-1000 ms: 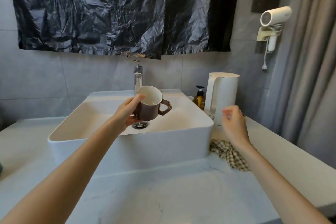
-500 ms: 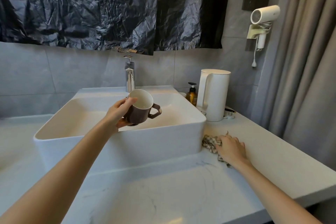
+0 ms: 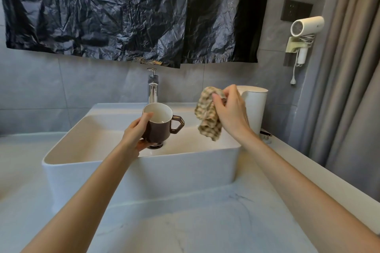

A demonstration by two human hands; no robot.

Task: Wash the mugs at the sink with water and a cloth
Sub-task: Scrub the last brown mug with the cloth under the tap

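Note:
My left hand (image 3: 135, 133) grips a brown mug (image 3: 159, 129) with a white inside, held upright over the white basin (image 3: 144, 166), its handle pointing right. My right hand (image 3: 231, 112) pinches a checked beige cloth (image 3: 207, 116) and holds it in the air above the basin's right side, just right of the mug. The cloth hangs down crumpled and does not touch the mug. A chrome tap (image 3: 152, 88) stands behind the basin; no water runs from it.
A white kettle (image 3: 256, 107) stands on the marble counter (image 3: 185, 222) right of the basin, partly behind my right hand. A hair dryer (image 3: 304, 26) hangs on the right wall beside a grey curtain (image 3: 353, 88). Black plastic sheet (image 3: 123, 10) covers the wall above.
My right hand went down to the counter, took hold of the checked cloth and lifted it up over the basin. The left hand kept the mug over the basin.

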